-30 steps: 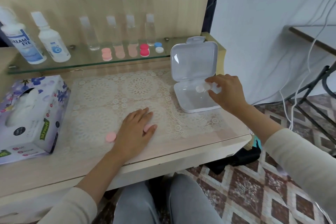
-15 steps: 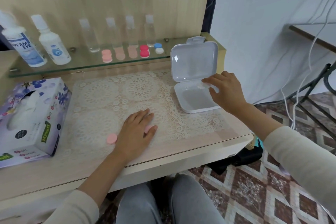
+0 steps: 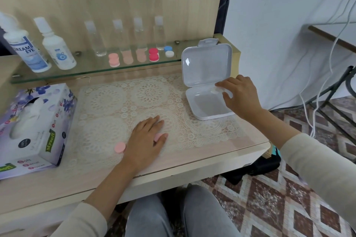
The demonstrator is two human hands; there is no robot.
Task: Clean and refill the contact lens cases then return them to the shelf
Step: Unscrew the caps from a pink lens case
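My left hand (image 3: 146,140) lies flat on the lace mat (image 3: 107,106), fingers straight, over a pink lens case (image 3: 159,136) that shows at my fingertips. A loose pink cap (image 3: 119,147) lies just left of that hand. My right hand (image 3: 240,96) reaches into the back right corner of the open white plastic box (image 3: 204,109). Its index finger and thumb pinch a clear lens case (image 3: 216,89) low in the tray. On the glass shelf (image 3: 88,71) stand several more cases: pink (image 3: 114,60), peach (image 3: 127,59), red (image 3: 153,55), blue and white (image 3: 169,51).
Two white solution bottles (image 3: 27,50) (image 3: 57,52) and several small clear bottles (image 3: 95,38) stand on the shelf. A flowered tissue box (image 3: 32,127) fills the table's left end. The box lid (image 3: 207,63) stands upright. White cables (image 3: 316,90) hang at the right.
My right hand has lowered the clear lens case from above the tray into the box's back right corner. My left hand has stayed on the pink case.
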